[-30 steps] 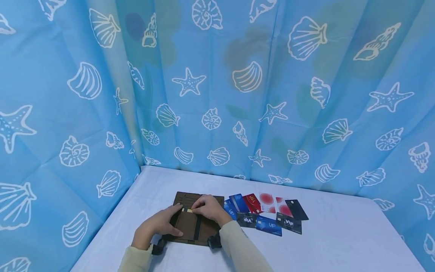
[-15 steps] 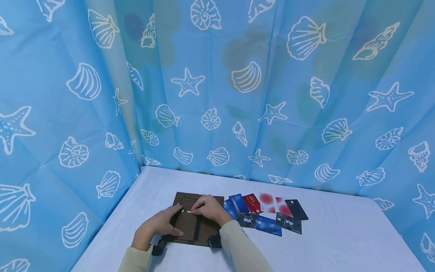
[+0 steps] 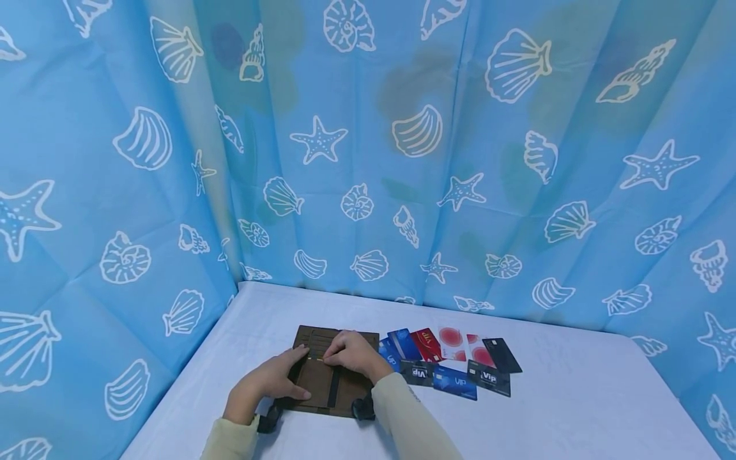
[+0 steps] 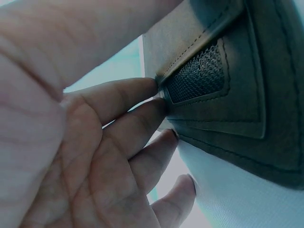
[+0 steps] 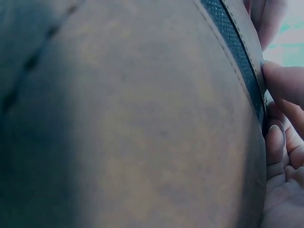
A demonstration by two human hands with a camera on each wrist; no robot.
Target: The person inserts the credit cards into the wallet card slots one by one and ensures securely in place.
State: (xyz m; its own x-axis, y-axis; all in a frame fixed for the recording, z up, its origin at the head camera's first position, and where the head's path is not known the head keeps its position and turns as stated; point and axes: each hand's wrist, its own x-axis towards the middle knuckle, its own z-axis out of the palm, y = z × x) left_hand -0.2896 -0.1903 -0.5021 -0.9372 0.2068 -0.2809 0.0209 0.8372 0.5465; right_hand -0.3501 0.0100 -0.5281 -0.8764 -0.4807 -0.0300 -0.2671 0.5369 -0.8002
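A brown wallet [image 3: 318, 385] with card slots and a dark strip lies spread on the white table. My left hand [image 3: 275, 375] rests along its left side, thumb on the near part and fingertips by the pocket's mouth. In the left wrist view those fingers [image 4: 135, 114] are extended and touch the wallet beside a mesh window [image 4: 199, 75]. My right hand [image 3: 355, 354] pinches a card at that pocket mouth; only a thin yellowish edge of the card [image 3: 319, 359] shows. The right wrist view is mostly filled by the brown leather [image 5: 156, 123], with fingertips at its right edge.
To the wallet's right lie several overlapping cards, among them a blue card [image 3: 455, 382], a red card [image 3: 426, 345] and a black card [image 3: 503, 355]. A blue shell-print curtain [image 3: 368, 160] stands along the back and left of the white table [image 3: 575, 396].
The yellowish card has slid down into the wallet's pocket, its visible strip narrowing to a thin edge. My right fingers moved slightly with it; my left hand stays in place.
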